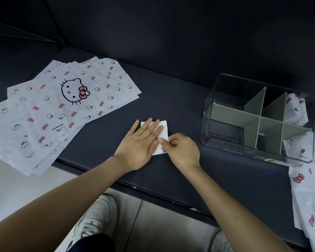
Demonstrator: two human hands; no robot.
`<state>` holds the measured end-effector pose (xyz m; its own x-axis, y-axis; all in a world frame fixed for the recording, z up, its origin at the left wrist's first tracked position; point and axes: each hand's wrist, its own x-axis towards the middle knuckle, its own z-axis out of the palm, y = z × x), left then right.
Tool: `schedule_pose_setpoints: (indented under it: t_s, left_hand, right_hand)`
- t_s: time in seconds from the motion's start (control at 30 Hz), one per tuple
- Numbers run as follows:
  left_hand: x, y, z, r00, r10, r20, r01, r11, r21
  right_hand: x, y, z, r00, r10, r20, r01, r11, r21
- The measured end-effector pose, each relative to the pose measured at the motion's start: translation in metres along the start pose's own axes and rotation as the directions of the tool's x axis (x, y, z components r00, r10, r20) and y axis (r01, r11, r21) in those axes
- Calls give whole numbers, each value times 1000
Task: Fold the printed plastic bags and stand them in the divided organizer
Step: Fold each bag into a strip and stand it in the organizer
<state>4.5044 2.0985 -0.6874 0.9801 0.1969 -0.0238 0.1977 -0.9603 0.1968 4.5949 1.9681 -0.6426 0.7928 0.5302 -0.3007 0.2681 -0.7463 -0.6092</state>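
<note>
A small folded white bag (163,132) with a pink bow print lies on the dark bench in the middle. My left hand (141,142) presses flat on it, fingers spread. My right hand (182,149) pinches the packet's right edge between thumb and fingers. A fanned stack of flat printed bags (62,110), white with cat faces and pink bows, lies at the left. The clear divided organizer (258,120) with grey-green partitions stands at the right. A folded bag (296,110) stands in its far right compartment.
Another printed bag (309,193) lies partly under the organizer and hangs over the bench's right front edge. The bench's front edge (153,193) runs diagonally below my arms. White shoes (96,219) and pale floor show underneath.
</note>
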Motion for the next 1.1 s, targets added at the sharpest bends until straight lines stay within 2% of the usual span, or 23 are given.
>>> schedule_pose_setpoints:
  t_s: [0.3, 0.47, 0.5, 0.6, 0.7, 0.8, 0.9, 0.97, 1.03, 1.1]
  left_hand:
    - [0, 5, -1, 1000, -23, 12, 23, 999, 36]
    - [0, 14, 0, 992, -123, 34, 121, 991, 57]
    - [-1, 17, 0, 988, -150, 25, 149, 988, 49]
    - [-3, 24, 4, 979, -204, -18, 204, 979, 17]
    - [-2, 25, 5, 974, -226, -5, 226, 974, 24]
    - [-3, 25, 6, 974, -225, -15, 225, 974, 6]
    - [-5, 22, 7, 976, -209, -59, 206, 977, -51]
    - [-6, 21, 7, 966, -220, -133, 200, 968, -150]
    - [-4, 21, 0, 939, -302, -166, 240, 919, -314]
    - [1, 21, -15, 925, -372, -74, 306, 847, -434]
  right_hand:
    - [-13, 7, 4, 977, 181, -116, -170, 980, 99]
    - [-20, 7, 11, 944, 79, -320, -107, 992, -72]
    - [-18, 7, 9, 948, 84, -307, -117, 989, -90]
    - [-11, 4, 2, 982, 114, -150, -142, 971, -191]
    - [-3, -3, -1, 990, 127, -69, -140, 961, -237]
    - [-1, -7, -1, 990, 130, -54, -139, 960, -245]
    - [-8, -10, 3, 994, 47, -103, -73, 960, -269]
    - [-12, -10, 5, 993, -14, -118, -13, 974, -225]
    - [-13, -8, 2, 992, -46, -118, 36, 996, -86]
    - [-12, -3, -7, 993, -75, -88, 81, 994, 69]
